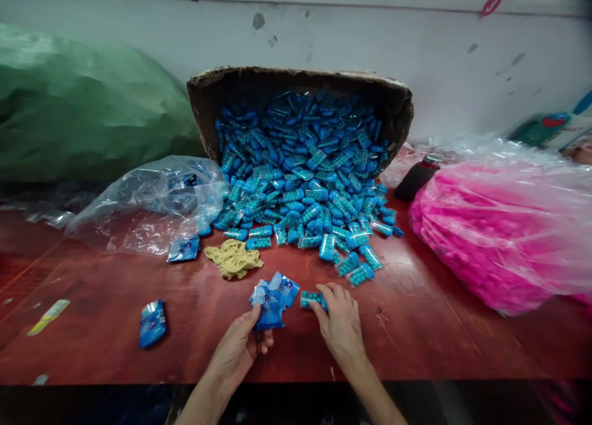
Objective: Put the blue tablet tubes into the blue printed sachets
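Observation:
My left hand (240,345) is closed on a small bunch of blue printed packets (272,298), held just above the red table (115,308). My right hand (340,323) rests on the table with its fingers curled over one teal studded piece in clear wrap (311,299). A tipped cardboard box (300,82) behind spills a large heap of the same teal and blue wrapped pieces (305,178) toward my hands. A clump of tan rubber bands (234,258) lies between the heap and my left hand.
A single blue packet (152,322) lies at left, another (184,250) by a crumpled clear plastic bag (152,203). A big bag of pink pieces (504,227) fills the right side. A green sack (78,104) sits at the back left, and a dark bottle (419,177) lies near the box.

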`<state>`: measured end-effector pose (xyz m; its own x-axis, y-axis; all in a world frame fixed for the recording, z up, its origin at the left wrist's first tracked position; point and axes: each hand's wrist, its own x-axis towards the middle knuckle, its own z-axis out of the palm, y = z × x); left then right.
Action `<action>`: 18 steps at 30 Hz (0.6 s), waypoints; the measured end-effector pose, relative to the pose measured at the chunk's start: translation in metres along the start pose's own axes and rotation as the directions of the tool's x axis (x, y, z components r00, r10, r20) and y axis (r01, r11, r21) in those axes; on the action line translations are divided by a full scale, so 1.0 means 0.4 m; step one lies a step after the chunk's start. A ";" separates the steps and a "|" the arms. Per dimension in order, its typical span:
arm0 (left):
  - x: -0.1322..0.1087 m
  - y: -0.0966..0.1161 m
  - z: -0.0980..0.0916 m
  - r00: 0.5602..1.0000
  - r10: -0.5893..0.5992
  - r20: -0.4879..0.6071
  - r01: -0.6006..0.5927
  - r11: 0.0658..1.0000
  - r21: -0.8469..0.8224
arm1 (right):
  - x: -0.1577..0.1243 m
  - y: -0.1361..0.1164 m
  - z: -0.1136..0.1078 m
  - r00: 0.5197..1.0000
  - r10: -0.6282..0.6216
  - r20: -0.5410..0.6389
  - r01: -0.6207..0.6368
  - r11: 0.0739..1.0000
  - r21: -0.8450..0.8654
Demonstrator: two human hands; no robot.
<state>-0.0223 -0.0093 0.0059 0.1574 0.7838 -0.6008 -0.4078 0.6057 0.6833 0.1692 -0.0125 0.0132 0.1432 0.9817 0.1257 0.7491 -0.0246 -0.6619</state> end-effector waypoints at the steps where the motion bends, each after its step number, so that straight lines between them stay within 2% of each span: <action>1: 0.002 0.001 0.000 1.000 0.026 -0.003 -0.025 0.998 0.051 | 0.000 -0.014 -0.006 1.000 0.015 0.006 -0.015 0.997 0.080; 3: 0.005 0.003 0.002 0.994 0.106 -0.011 -0.103 0.979 0.176 | 0.002 -0.046 -0.011 0.991 0.037 0.129 -0.082 0.930 0.360; 5: 0.009 0.005 0.007 0.981 0.193 -0.003 -0.183 0.934 0.307 | 0.006 -0.077 -0.002 0.944 -0.002 0.331 -0.212 0.765 0.608; 7: 0.009 0.008 0.016 0.969 0.245 0.022 -0.234 0.894 0.382 | 0.012 -0.096 0.021 0.901 -0.028 0.434 -0.328 0.611 0.721; 9: 0.006 0.011 0.026 0.971 0.238 0.026 -0.232 0.908 0.350 | 0.017 -0.101 0.049 0.904 0.006 0.428 -0.370 0.514 0.774; 11: 0.001 0.010 0.034 0.986 0.164 0.031 -0.167 0.961 0.220 | 0.020 -0.097 0.071 0.923 0.059 0.379 -0.361 0.466 0.808; 14: -0.004 0.002 0.037 0.997 0.058 0.057 -0.062 0.996 0.063 | 0.018 -0.091 0.086 0.941 0.110 0.320 -0.335 0.443 0.832; 18: 0.000 -0.018 0.028 0.999 -0.001 0.038 0.001 1.000 -0.001 | 0.009 -0.098 0.092 0.951 0.132 0.278 -0.308 0.427 0.850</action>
<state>-0.0092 -0.0119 0.0058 0.1923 0.7878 -0.5852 -0.4087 0.6064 0.6821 0.1164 -0.0009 0.0125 0.0553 0.9832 -0.1738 -0.2736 -0.1525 -0.9497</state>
